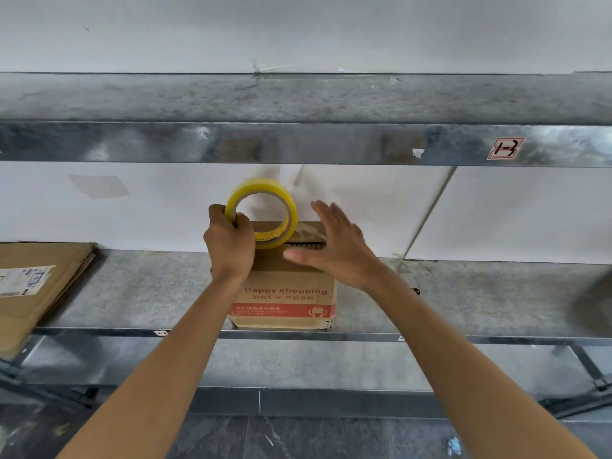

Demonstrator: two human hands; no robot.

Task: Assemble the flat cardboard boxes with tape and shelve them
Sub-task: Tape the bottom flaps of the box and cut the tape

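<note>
Left hand [230,241] gripped tape roll [261,213] over box [284,293] at shelf's [132,293] near edge, prob. for taping the seam; right hand [334,246] open, fingers straight, steadying the top.

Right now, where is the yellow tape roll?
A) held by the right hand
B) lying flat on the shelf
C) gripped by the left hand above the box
C: the left hand grips the tape roll over the box; the right hand is open.
</note>
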